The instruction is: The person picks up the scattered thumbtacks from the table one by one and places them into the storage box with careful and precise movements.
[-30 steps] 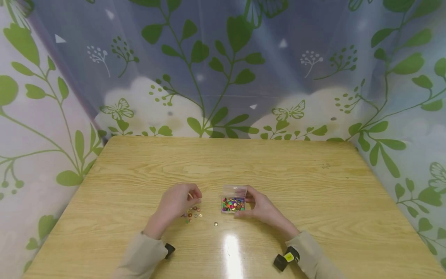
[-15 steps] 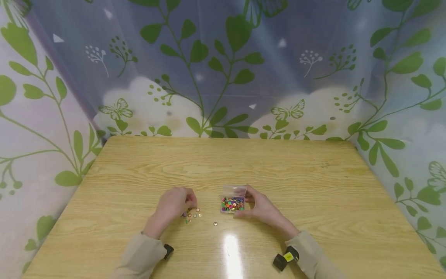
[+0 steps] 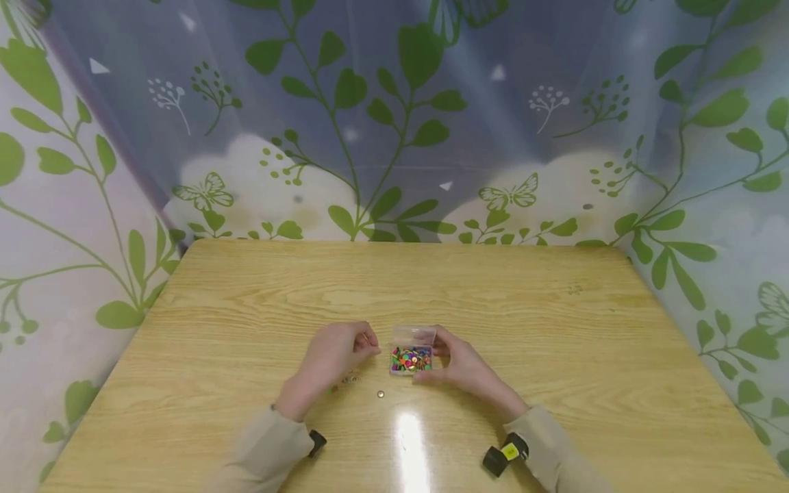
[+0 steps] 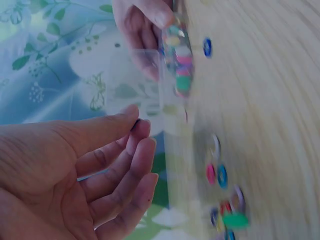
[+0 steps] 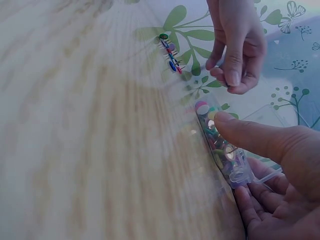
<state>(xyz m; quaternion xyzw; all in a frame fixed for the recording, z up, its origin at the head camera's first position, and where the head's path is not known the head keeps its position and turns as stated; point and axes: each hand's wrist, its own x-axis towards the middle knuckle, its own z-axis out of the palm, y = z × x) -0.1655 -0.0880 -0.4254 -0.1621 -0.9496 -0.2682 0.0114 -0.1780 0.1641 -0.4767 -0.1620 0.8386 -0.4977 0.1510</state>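
Closest in, beige cloth sleeves (image 3: 555, 445) lie over the pale wood-grain tabletop (image 3: 246, 294), and just beyond them one small round tack (image 3: 381, 394) sits alone. Off to its left, a loose scatter of coloured, round-headed tacks (image 4: 234, 220), partly hidden from above by the left hand (image 3: 333, 352). Here that hand's thumb and forefinger meet on a tiny dark piece (image 4: 135, 124), probably a tack, mostly covered; the other fingers curve loosely around nothing. Over to the right, the right hand (image 3: 459, 366) grips a small clear plastic box (image 3: 403, 374), thumb at the near corner, fingers round the right end; multicoloured tacks (image 3: 411, 359) heap inside, and the transparent lid (image 3: 407, 334) stands raised behind. Those tacks should be light, stiff, fiddly and sharp-pointed: pinch them by the head's rim. The box looks light, slick, maybe brittle at the hinge, best held by its side walls. Furthest back, a blue-and-white curtain (image 3: 216, 41) printed with green leaves.
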